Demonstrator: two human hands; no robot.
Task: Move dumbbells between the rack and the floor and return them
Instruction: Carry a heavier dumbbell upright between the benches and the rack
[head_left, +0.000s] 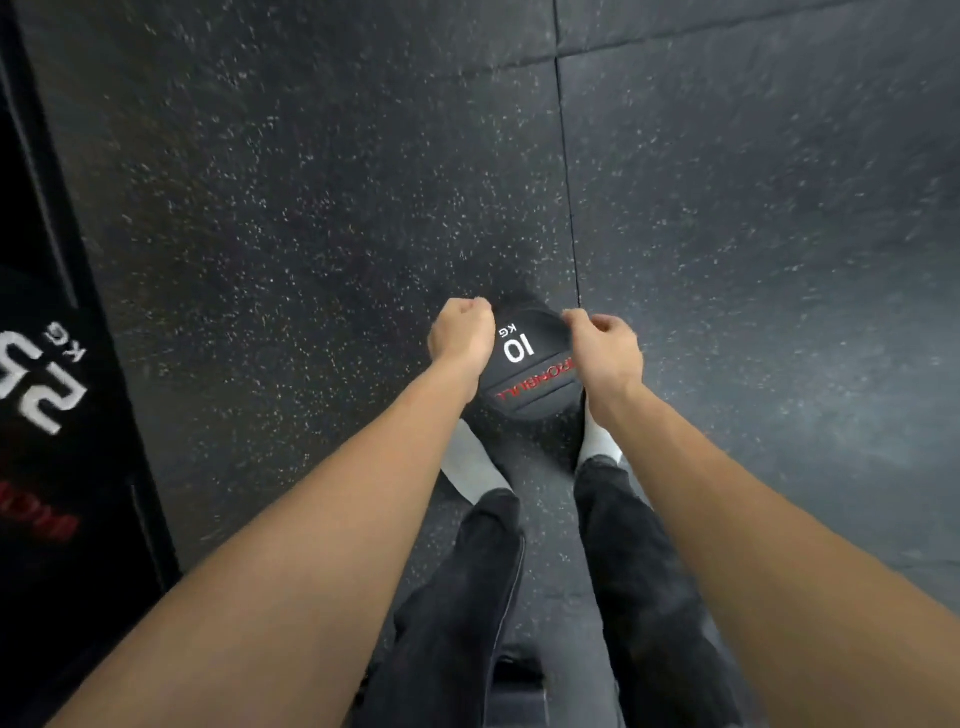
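left: rack (62, 415) blocks | ahead, right: open floor (753, 208)

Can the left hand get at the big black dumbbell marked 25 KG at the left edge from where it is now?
Probably not at once. The left hand grips the rim of the black 10 KG dumbbell, as does the right hand. The 25 KG dumbbell lies apart, with only speckled floor between.

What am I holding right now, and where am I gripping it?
The 10 kg dumbbell, standing on end: left hand and right hand curl over opposite edges of its top head.
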